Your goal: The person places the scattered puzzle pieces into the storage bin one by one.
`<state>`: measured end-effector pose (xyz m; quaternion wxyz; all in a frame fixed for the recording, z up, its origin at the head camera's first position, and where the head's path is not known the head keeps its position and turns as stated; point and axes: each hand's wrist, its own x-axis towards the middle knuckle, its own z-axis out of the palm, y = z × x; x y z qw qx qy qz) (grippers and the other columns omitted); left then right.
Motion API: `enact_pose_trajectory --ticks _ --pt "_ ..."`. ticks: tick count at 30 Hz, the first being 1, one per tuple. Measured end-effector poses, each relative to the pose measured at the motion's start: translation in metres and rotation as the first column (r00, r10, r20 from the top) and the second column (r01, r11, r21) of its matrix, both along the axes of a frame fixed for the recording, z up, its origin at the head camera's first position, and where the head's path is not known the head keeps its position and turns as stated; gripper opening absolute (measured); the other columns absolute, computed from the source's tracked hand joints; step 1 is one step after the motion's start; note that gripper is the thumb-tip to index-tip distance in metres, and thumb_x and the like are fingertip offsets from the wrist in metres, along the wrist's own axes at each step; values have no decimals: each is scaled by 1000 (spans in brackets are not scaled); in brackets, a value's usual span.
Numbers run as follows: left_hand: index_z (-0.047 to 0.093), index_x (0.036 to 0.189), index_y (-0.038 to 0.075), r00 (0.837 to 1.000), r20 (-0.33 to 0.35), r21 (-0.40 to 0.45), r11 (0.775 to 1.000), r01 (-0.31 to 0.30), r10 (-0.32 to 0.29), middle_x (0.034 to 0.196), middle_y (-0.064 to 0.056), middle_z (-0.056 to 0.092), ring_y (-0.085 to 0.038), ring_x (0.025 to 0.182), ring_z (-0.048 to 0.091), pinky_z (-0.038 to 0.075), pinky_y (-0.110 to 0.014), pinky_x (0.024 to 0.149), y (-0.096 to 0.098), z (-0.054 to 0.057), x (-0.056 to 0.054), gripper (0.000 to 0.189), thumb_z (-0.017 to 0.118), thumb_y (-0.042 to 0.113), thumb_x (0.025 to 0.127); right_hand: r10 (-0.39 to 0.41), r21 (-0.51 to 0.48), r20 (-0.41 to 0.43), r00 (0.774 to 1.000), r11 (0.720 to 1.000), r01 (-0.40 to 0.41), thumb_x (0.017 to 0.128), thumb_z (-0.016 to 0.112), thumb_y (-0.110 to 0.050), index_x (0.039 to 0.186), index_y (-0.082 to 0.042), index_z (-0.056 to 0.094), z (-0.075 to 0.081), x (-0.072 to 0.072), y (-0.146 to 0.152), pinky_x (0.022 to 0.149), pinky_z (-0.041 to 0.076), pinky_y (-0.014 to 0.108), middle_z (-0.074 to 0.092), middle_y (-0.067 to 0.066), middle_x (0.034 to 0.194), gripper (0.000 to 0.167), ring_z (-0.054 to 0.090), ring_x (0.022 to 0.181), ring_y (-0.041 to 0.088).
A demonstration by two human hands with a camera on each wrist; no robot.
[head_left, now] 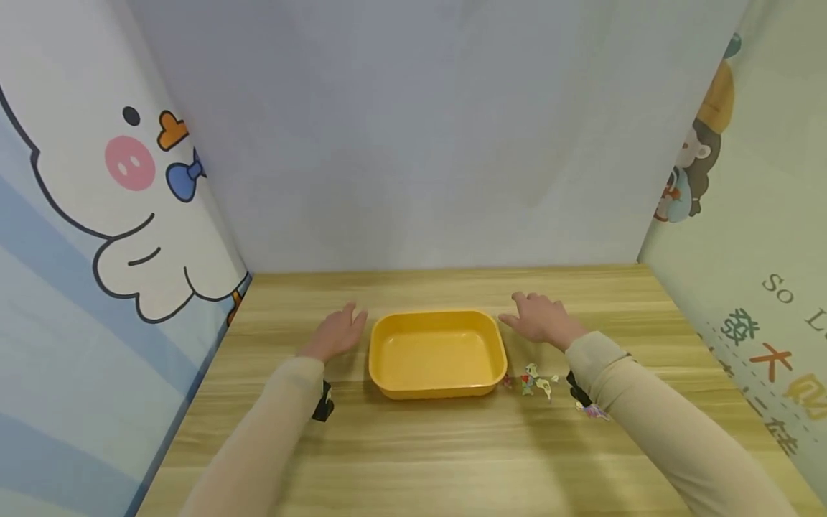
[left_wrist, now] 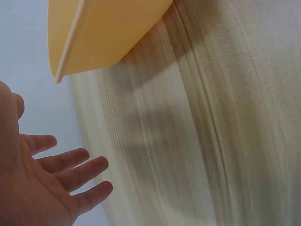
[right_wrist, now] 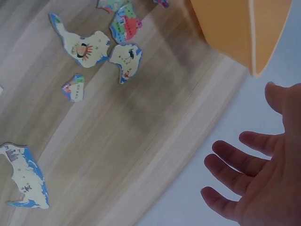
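Note:
A shallow yellow plastic basin with rounded corners sits on the wooden table, its inside bare. My left hand is just off the basin's left side, fingers spread and holding nothing. On the other side, my right hand hovers near the basin's right rim, its fingers loosely extended with nothing in them. In each wrist view a gap shows between the fingers and the basin. Flat map-shaped puzzle pieces lie on the table below the right hand; the right wrist view shows a cream piece among them.
A blue-edged puzzle piece lies apart from the others, and another is partly hidden by the right wrist camera. The wooden table ends at a pale back curtain. Printed cloths hang at left and right.

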<state>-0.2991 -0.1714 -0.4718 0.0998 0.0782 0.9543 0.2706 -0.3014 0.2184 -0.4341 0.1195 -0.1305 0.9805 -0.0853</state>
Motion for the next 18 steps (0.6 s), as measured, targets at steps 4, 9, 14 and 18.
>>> enact_pose_trajectory --ticks 4,9,14,18 --pt "25 145 -7 1000 7 53 998 -18 17 140 -30 38 -44 127 36 26 -53 103 -2 -7 8 65 25 43 103 46 2 29 999 999 -46 97 54 -34 125 5 50 -10 3 7 89 34 64 54 25 119 49 51 109 43" --pt "30 143 -6 1000 -7 68 998 3 -3 138 -28 41 -43 125 40 30 -52 101 -3 -17 16 62 26 41 103 90 -16 48 995 996 -89 90 64 -22 106 4 59 -19 6 15 80 46 49 61 18 103 31 58 94 34" --pt "38 140 -4 999 -37 108 994 -13 17 135 -26 46 -42 122 44 33 -52 99 -2 -26 20 56 28 38 104 98 -49 64 993 994 -95 85 67 -14 96 2 60 -27 12 22 74 47 44 61 13 92 20 58 83 27" --pt "42 137 -4 998 -33 172 984 -46 52 120 -24 56 -38 111 52 36 -51 96 1 -30 24 52 30 35 104 139 -72 63 988 988 -135 80 68 -7 94 2 61 -31 18 26 71 48 42 60 10 85 18 56 76 23"
